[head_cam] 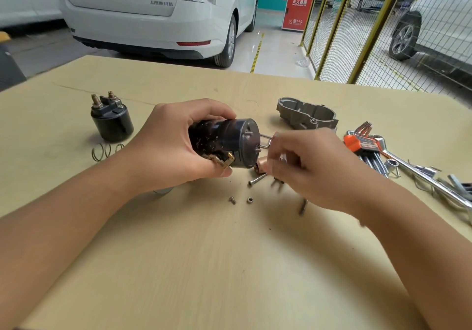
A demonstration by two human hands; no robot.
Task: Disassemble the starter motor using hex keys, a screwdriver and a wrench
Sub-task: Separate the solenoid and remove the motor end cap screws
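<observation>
My left hand [168, 140] grips the dark cylindrical starter motor body [227, 142], held on its side a little above the table with its end cap facing right. Two small screws stick out of that end cap. My right hand [306, 166] pinches a thin L-shaped hex key [265, 140] whose tip sits at the end cap. The hand is blurred. A copper-coloured part [260, 165] lies just below the cap. Loose screws [256, 179] and a small screw [232, 200] and nut [249, 200] lie on the table beneath.
A black solenoid [111, 119] stands at the left with a spring [106, 151] beside it. A grey cast housing [306, 112] lies behind my right hand. An orange hex key set [362, 144] and a wrench [419, 174] lie at the right. A white car [158, 13] is parked beyond the table.
</observation>
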